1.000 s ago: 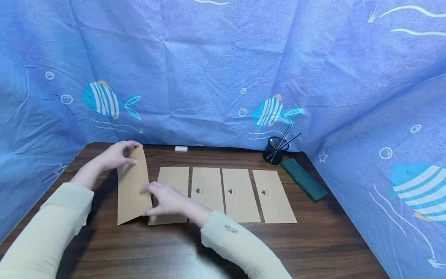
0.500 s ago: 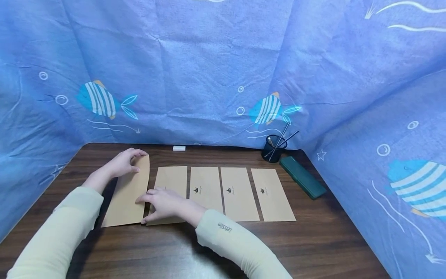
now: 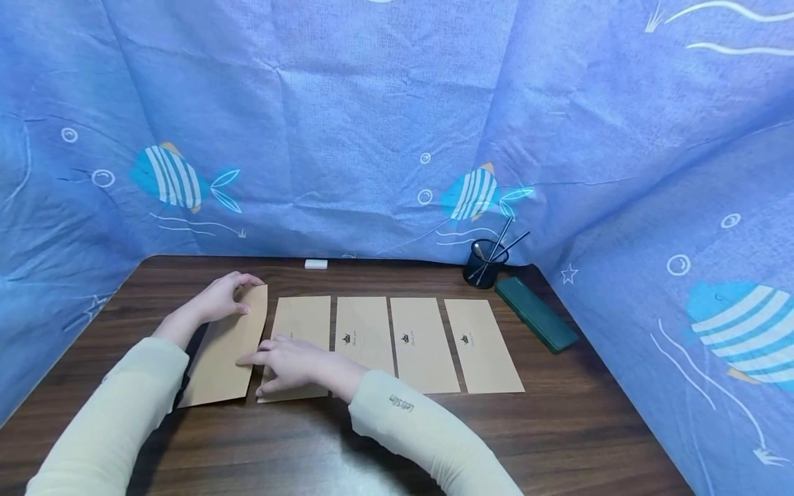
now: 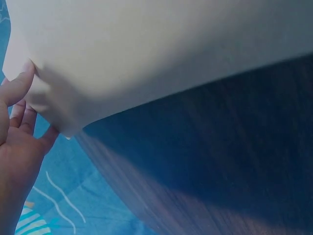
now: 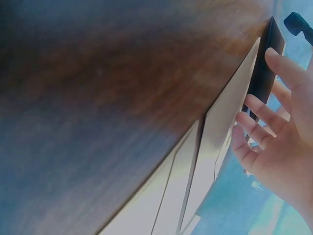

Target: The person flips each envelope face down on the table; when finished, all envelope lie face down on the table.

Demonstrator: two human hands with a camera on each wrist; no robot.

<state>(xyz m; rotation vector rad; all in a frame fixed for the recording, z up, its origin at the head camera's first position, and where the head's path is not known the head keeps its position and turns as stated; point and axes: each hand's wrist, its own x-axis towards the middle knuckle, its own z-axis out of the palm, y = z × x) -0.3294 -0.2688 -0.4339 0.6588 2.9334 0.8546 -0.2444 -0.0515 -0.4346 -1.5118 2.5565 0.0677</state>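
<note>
My left hand [image 3: 220,297] pinches the far end of a plain brown kraft envelope [image 3: 226,351] at the left of the desk. In the left wrist view, the thumb lies on the near face of this envelope [image 4: 146,49] and the other fingers are behind its edge. The envelope is tilted, its right side raised. My right hand [image 3: 294,362] hovers low over the adjacent flat envelope [image 3: 304,313], index fingertip right at the held envelope's right edge. In the right wrist view, the fingers of the right hand [image 5: 288,122] are spread and loosely bent.
More flat envelopes, printed with a small crown, lie in a row to the right, the last one [image 3: 486,358] near a dark green case [image 3: 536,315]. Behind stand a black mesh pen cup [image 3: 486,265] and a white eraser-like block [image 3: 316,264]. A blue fish-print curtain [image 3: 372,138] surrounds the desk.
The held envelope has come down from a steeper tilt, its near end swinging left. My left hand moved slightly right and lower; my right hand stayed beside the envelope's right edge.
</note>
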